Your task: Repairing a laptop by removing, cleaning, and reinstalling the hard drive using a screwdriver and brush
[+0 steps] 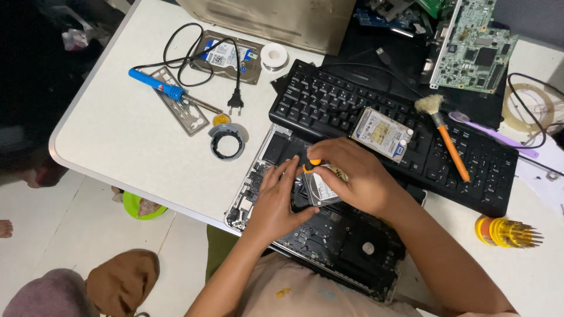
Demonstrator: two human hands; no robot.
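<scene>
Two hands are down on the opened laptop (329, 240) at the near edge of the table (129, 141), and I'm watching them work over its exposed boards. My right hand (355, 176) is curled tight around a small screwdriver (314, 164) with an orange-and-black handle, pinching it upright between fingertips and thumb. My left hand (275, 202) lies flat with fingers spread, pressing on the laptop's innards and touching the silver hard drive (322, 189) that sits in the chassis just under the screwdriver tip.

Just beyond the laptop a black keyboard (329, 100) lies with a second hard drive (382, 133) resting on its keys, and an orange-handled brush (446, 138) lies slantwise across its right half. Toward the far left of the table I see a blue soldering iron (161, 87), a third drive (229, 57) under a looped black cable, and a solder spool (274, 57). A green circuit board (473, 50) sits at the far right corner, and a yellow screwdriver-bit holder (508, 232) rests near the right edge.
</scene>
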